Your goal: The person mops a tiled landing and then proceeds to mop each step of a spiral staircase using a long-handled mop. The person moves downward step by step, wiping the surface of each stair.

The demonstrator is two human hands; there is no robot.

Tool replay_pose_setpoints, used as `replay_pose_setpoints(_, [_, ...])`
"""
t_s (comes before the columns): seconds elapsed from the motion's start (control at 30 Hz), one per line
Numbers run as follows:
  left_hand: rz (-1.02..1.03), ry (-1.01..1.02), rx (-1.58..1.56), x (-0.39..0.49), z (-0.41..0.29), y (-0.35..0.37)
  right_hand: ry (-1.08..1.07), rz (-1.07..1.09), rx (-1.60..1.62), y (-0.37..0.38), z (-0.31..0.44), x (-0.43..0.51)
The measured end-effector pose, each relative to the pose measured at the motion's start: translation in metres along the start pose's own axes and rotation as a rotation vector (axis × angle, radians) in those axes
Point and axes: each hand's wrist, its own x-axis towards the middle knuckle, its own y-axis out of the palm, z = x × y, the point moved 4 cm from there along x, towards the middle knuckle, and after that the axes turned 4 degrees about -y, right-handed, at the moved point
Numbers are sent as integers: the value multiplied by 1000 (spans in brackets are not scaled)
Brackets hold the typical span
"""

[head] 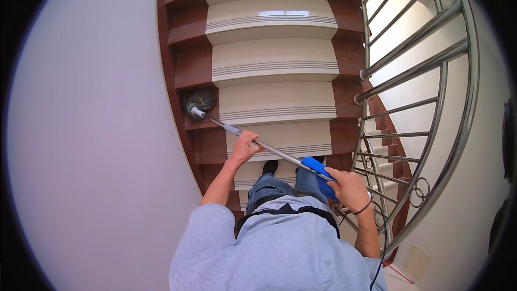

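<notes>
A mop's metal handle (278, 153) slants from lower right to upper left in front of my body. My left hand (245, 148) is around its shaft, just below a pale grey collar (231, 129). Near the upper end, my right hand (350, 188) grips the handle by its blue grip part (314, 165). The grey-green mop head (200, 102), with a white socket (197, 112), rests on the dark red left end of a stair tread (278, 99), close to the wall-side skirting. My palms are hidden.
Cream steps with dark red ends rise ahead. A plain pale wall (93, 129) runs along the left. On the right curves a stainless steel railing (412, 64), with a lower flight (381, 145) beyond it. A black cable (383, 234) hangs by my right arm.
</notes>
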Motion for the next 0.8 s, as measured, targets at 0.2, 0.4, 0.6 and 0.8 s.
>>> replay_pose_setpoints(0.2, [101,135,-114,0,-66,48,177,-79,-12,-45,-37,-52])
replay_pose_setpoints(0.4, [148,230,-203,23,-144,106,257,-222,-4,-92,-72,-104])
replay_pose_setpoints(0.6, [335,315,-239,54,-213,161,475,-328,-48,-120,-83,-165])
replay_pose_setpoints(0.8, [537,371,-274,72,-272,235,692,-379,-83,-140,-93,-220])
